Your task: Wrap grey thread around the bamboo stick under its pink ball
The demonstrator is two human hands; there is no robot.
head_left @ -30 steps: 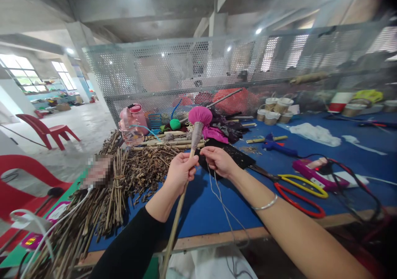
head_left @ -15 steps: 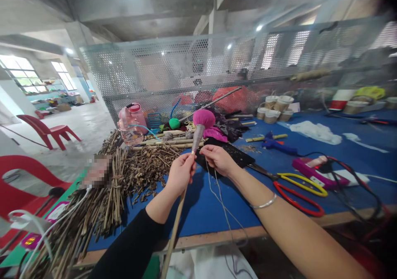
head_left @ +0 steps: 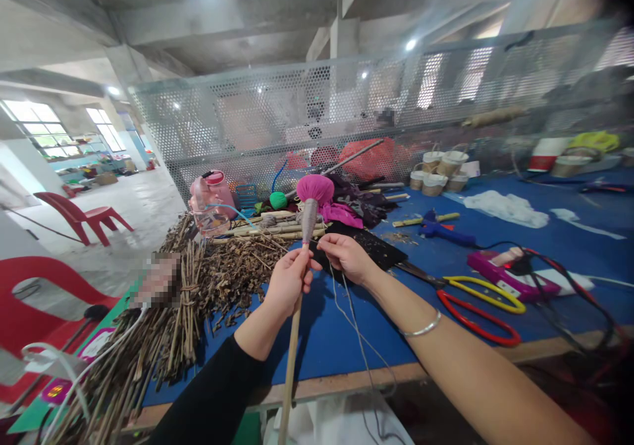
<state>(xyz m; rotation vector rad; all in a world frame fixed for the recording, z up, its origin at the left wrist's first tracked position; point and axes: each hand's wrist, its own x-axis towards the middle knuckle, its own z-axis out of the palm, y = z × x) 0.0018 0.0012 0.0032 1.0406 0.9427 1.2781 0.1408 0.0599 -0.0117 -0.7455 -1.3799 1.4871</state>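
Note:
My left hand (head_left: 291, 277) is closed around a pale wooden stick (head_left: 291, 359) that slants down past the table's front edge. At its upper end sits a round magenta cloth ball (head_left: 316, 189). Below the ball, a neck wrapped in grey thread (head_left: 309, 219) tapers toward my fingers. Just right of the stick, my right hand (head_left: 347, 255) pinches a thin grey thread (head_left: 357, 329), whose loose strands hang over the table edge. A silver bangle (head_left: 421, 326) circles my right wrist. Behind the ball lies more magenta cloth (head_left: 345, 215).
Bundled dry twigs (head_left: 185, 313) and dried plant bits (head_left: 242, 260) cover the left. Scissors (head_left: 475, 300), a blue glue gun (head_left: 443, 229) and a purple power strip (head_left: 515, 280) lie right. Paper cups (head_left: 443, 168) and a perforated metal screen (head_left: 277, 115) stand behind; red chairs (head_left: 89, 214) are left.
The stick stands more upright, its ball shifted slightly left and its lower end right. Both hands keep their holds, staying close together.

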